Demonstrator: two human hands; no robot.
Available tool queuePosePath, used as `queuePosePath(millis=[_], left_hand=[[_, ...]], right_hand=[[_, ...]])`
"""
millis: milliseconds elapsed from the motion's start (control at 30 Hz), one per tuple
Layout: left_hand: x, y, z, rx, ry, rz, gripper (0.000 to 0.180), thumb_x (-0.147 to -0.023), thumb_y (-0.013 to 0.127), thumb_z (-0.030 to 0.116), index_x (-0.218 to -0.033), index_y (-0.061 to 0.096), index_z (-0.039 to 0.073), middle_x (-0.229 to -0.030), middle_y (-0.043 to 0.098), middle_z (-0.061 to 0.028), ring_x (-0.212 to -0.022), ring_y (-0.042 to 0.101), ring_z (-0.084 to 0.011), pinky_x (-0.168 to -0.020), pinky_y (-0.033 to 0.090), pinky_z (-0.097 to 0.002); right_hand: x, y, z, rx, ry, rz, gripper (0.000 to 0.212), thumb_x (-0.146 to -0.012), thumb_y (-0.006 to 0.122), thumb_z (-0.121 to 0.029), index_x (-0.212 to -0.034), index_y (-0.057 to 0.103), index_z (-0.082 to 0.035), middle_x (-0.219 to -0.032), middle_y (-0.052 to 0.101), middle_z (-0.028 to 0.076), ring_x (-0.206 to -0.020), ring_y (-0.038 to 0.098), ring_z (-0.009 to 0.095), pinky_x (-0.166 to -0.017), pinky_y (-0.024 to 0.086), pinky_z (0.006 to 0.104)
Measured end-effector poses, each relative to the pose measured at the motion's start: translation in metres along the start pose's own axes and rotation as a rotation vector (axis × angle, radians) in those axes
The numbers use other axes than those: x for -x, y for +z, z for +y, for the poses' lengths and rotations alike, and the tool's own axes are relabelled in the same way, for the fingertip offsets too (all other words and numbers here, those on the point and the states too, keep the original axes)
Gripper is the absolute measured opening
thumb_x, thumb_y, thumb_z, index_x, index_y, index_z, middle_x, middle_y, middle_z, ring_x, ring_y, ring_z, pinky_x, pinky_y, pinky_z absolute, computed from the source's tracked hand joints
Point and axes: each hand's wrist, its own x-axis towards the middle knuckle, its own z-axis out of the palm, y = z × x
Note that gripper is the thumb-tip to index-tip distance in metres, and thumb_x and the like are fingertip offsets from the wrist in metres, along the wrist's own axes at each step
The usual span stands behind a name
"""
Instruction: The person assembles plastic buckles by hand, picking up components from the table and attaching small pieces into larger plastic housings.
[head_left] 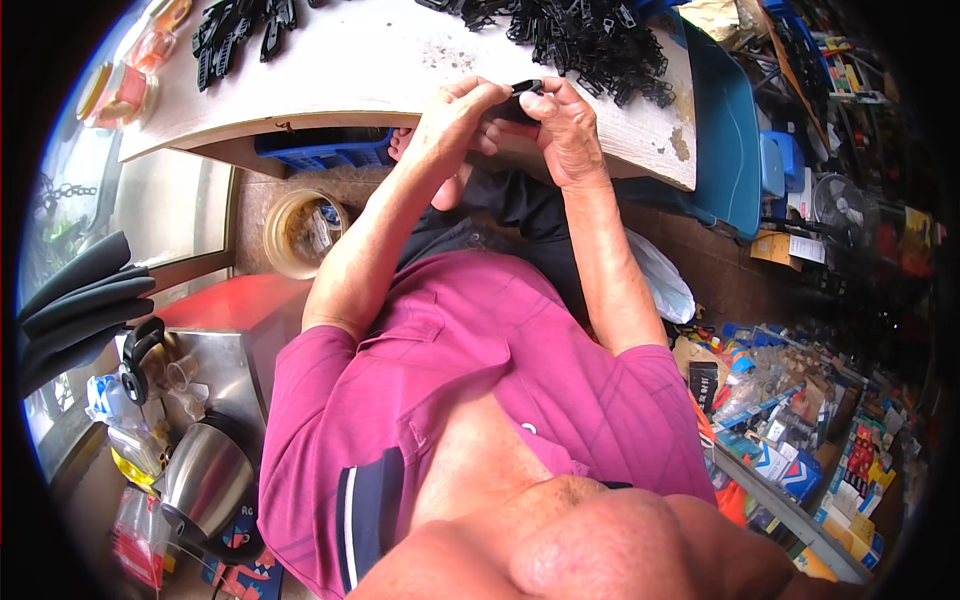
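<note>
A small black plastic piece [525, 87] is pinched between my two hands, just over the near edge of the pale table [400, 80]. My left hand [462, 118] closes thumb and forefinger on its left end. On its right end, the fingertips and thumb of my right hand [566, 128] press together. Fingers cover much of the piece, so its exact kind is hard to make out. Beyond my hands lies a large heap of slotted black plastic parts [590, 45]. A smaller group of long black parts [228, 40] rests at the table's far left.
Jars with orange lids [118, 95] stand at the table's left end. Under the tabletop is a blue crate [330, 150]; a round bucket [303, 235] sits on the floor. A teal bin [725, 130] adjoins the table's right side. Packed goods [790, 440] crowd the lower right.
</note>
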Motion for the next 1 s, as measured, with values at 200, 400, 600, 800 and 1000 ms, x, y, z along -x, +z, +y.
queuePosePath(millis=[200,400,600,800,1000], left_hand=[[0.001,0.010,0.006,-0.033,0.087,0.082,0.016,-0.089,0.062,0.017,-0.091,0.063,0.002,-0.070,0.061,-0.0044,-0.051,0.052,-0.0086,-0.049,0.045,-0.0219],[-0.004,0.011,-0.002,-0.081,0.119,0.104,0.019,-0.084,0.066,0.018,-0.091,0.065,0.000,-0.068,0.063,-0.0054,-0.055,0.057,-0.0093,-0.051,0.050,-0.0239],[-0.012,0.018,0.000,-0.237,0.183,0.011,0.029,-0.089,0.064,0.029,-0.097,0.066,0.001,-0.067,0.063,-0.0057,-0.053,0.057,-0.0112,-0.050,0.047,-0.0261],[-0.065,-0.004,0.019,-0.989,0.695,0.366,0.033,-0.090,0.061,0.036,-0.104,0.069,0.008,-0.071,0.068,-0.0133,-0.066,0.068,-0.0268,-0.061,0.052,-0.0391],[-0.097,-0.020,0.020,-1.567,0.722,0.395,0.021,-0.085,0.061,0.028,-0.100,0.070,0.016,-0.083,0.068,-0.0132,-0.081,0.067,-0.0331,-0.072,0.052,-0.0442]], right_hand=[[0.003,-0.001,-0.006,0.178,0.217,0.162,0.039,-0.088,0.067,-0.035,-0.102,0.061,0.001,-0.069,0.062,0.007,-0.060,0.064,0.017,-0.058,0.059,0.0330],[0.006,0.001,-0.009,0.196,0.303,0.144,0.036,-0.091,0.061,-0.039,-0.088,0.060,-0.003,-0.052,0.048,0.003,-0.041,0.049,0.014,-0.047,0.057,0.0397],[0.014,-0.002,-0.001,0.162,0.083,0.262,0.027,-0.092,0.058,-0.032,-0.081,0.060,-0.007,-0.047,0.041,0.000,-0.036,0.040,0.013,-0.041,0.053,0.0366],[0.020,-0.036,-0.010,0.057,0.013,0.311,0.040,-0.092,0.054,-0.031,-0.059,0.048,-0.010,-0.043,0.037,0.001,-0.041,0.051,0.018,-0.051,0.060,0.0496],[0.021,-0.067,-0.047,0.047,-0.083,0.414,0.053,-0.092,0.053,-0.033,-0.045,0.041,-0.013,-0.038,0.035,0.002,-0.040,0.052,0.019,-0.051,0.059,0.0500]])
